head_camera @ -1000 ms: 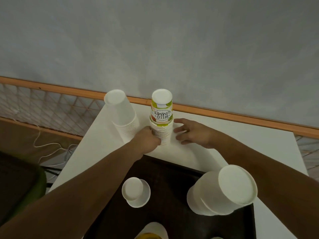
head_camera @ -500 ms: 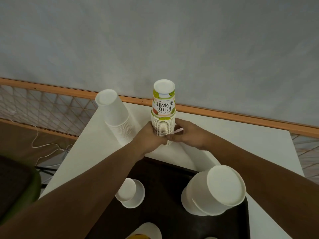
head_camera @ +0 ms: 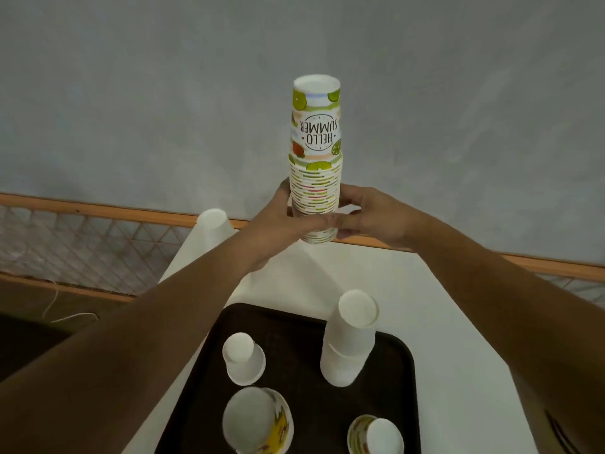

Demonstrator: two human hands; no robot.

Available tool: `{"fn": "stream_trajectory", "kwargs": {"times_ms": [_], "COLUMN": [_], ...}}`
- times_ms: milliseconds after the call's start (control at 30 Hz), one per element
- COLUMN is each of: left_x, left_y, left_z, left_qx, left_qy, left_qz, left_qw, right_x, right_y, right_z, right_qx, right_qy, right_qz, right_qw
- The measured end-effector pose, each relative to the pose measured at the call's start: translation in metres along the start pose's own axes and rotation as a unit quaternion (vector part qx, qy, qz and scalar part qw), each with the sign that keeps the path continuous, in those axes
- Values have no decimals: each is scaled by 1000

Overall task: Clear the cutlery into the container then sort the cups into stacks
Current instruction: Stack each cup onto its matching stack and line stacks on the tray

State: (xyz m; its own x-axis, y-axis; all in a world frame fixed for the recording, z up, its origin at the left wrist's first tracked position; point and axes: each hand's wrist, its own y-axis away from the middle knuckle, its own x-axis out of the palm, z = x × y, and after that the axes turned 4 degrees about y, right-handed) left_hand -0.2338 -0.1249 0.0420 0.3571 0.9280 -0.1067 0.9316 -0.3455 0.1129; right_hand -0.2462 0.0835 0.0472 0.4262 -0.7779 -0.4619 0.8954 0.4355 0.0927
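Note:
Both hands hold an upside-down stack of printed "Hello Summer" paper cups (head_camera: 316, 149) in the air above the white table (head_camera: 458, 322). My left hand (head_camera: 281, 221) grips its lower part from the left and my right hand (head_camera: 370, 214) grips it from the right. A stack of plain white cups (head_camera: 214, 224) stands at the table's far left corner, half hidden by my left arm. On the dark tray (head_camera: 307, 329) sit a small upturned white cup (head_camera: 244, 362), a taller white stack (head_camera: 352, 335), and two printed cups (head_camera: 258, 421) (head_camera: 375, 434) at the near edge.
A wooden rail (head_camera: 98, 209) with netting runs behind the table below a grey wall. A white cable (head_camera: 55, 309) lies on the floor at the left. A dark thin object (head_camera: 556, 430) lies on the table at the right edge.
The printed stack has been lifted off the table, higher than half a second ago, with both hands now around it. The view has tilted so more of the tray shows.

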Motion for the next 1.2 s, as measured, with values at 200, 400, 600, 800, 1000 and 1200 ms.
{"fn": "stream_trajectory", "kwargs": {"times_ms": [200,400,600,800,1000,1200], "left_x": [26,56,82,97,119,140], "left_y": [92,197,267,297,297,281], "left_z": [-64,-83,-48,4,38,61], "left_qx": [103,163,149,67,13,-15], "left_qy": [40,63,103,120,122,125], "left_qz": [-20,-96,-147,-144,-111,-108], "left_qw": [994,980,972,980,986,986], "right_x": [20,73,134,135,123,117], "right_y": [89,184,256,293,276,254], "right_z": [81,133,138,126,131,94], "right_qx": [-30,-15,-3,87,1,14], "right_qy": [10,2,-7,74,-5,4], "right_qz": [-42,-67,-72,-73,-116,-114], "right_qw": [999,998,997,991,993,993]}}
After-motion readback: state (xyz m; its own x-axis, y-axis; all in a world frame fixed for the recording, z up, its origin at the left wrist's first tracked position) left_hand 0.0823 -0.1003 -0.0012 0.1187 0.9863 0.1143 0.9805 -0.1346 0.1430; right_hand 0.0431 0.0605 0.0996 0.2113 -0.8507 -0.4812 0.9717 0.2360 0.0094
